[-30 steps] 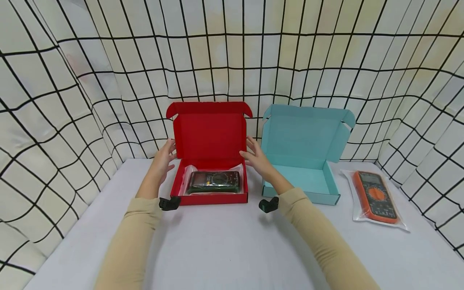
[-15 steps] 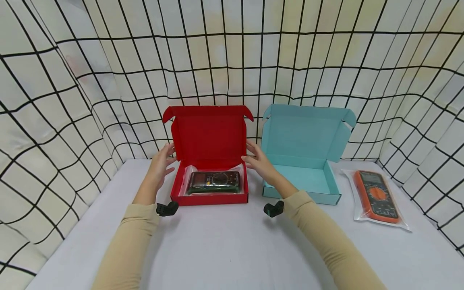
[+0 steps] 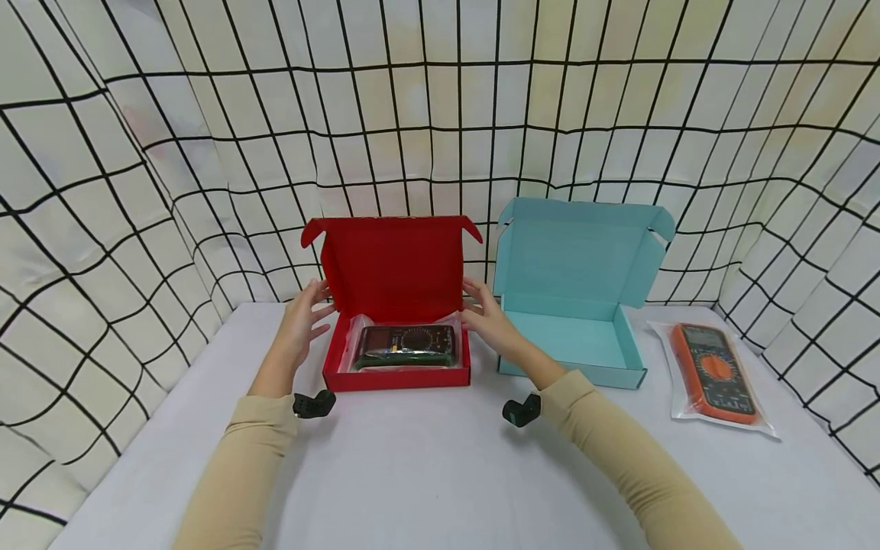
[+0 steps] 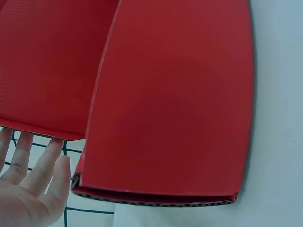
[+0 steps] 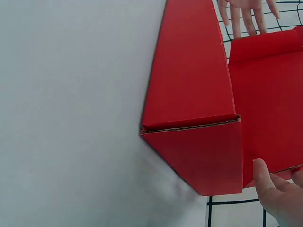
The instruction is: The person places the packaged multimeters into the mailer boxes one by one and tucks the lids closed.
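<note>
A red cardboard box [image 3: 397, 380] stands on the table with its lid [image 3: 393, 267] raised. Inside lies a dark multimeter [image 3: 406, 345] in a clear plastic bag. My left hand [image 3: 297, 325] is at the lid's left edge, its fingers extended behind the lid in the left wrist view. On the opposite edge, my right hand [image 3: 493, 325] has its fingertips partly hidden behind the lid. The right wrist view shows the box's front wall [image 5: 189, 71] and my right thumb beside the lid. Neither hand is curled round anything.
A light blue box [image 3: 571, 374], lid up, stands right of the red one. Farther right, an orange multimeter [image 3: 715, 370] lies in a clear bag. Black-gridded white cloth [image 3: 440, 99] hangs close behind both boxes. White cloth covers the table [image 3: 426, 466].
The red lid has tilted forward, its top edge coming lower and nearer. Both hands have shifted slightly down along with it. The blue box and orange multimeter stay put.
</note>
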A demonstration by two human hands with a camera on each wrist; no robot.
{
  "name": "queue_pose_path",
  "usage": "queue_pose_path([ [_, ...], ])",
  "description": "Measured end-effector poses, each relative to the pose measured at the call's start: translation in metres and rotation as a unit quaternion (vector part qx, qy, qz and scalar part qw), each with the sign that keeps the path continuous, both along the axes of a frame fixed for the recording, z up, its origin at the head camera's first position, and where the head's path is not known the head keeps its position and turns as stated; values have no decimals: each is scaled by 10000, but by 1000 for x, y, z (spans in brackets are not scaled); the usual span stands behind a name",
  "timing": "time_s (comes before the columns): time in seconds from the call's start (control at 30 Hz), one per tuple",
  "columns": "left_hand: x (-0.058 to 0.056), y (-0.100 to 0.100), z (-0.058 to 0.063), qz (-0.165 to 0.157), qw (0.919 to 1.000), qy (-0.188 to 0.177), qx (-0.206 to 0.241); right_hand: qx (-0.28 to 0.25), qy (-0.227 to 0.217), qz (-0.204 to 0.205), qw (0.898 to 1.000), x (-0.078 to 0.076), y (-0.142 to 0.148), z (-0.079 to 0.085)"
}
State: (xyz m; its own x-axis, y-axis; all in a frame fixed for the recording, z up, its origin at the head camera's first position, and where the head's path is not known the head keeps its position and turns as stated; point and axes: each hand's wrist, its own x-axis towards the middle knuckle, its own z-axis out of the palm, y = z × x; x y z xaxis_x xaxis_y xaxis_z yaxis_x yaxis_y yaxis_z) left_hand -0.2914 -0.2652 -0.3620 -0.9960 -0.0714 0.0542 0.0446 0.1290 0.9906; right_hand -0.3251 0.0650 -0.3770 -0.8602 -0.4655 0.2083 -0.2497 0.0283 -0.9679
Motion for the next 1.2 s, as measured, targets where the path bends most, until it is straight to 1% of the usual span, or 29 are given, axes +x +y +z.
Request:
queue_pose_path([
  [0.1, 1, -1, -1, -79, 9999, 54, -83, 28, 46, 39, 10000, 1, 2, -2],
  [0.3, 5, -9, -3, -411, 9990, 30, -148, 246, 151, 38, 9996, 2, 4, -4],
  [0.53, 7, -20, -6, -904, 9950, -64, -417, 326, 55, 138, 9994, 1, 8, -6],
  [0.67, 10, -24, -8, -1088, 9929, -128, -464, 436, -17, 194, 9989, 2, 10, -8],
  [0.83, 12, -26, -10, -1213, 9908, -131, -593, 459, 13, 244, 9986, 4, 10, -9],
  [0.97, 13, -29, -12, -1250, 9900, -95, -653, 423, 30, 276, 9987, 4, 11, -10],
  [1.1, 13, -31, -14, -1239, 9907, -87, -555, 485, -51, 255, 9985, 5, 13, -11],
  [1.2, 14, -34, -15, -1234, 9915, -113, -404, 596, -172, 267, 9977, 6, 17, -11],
])
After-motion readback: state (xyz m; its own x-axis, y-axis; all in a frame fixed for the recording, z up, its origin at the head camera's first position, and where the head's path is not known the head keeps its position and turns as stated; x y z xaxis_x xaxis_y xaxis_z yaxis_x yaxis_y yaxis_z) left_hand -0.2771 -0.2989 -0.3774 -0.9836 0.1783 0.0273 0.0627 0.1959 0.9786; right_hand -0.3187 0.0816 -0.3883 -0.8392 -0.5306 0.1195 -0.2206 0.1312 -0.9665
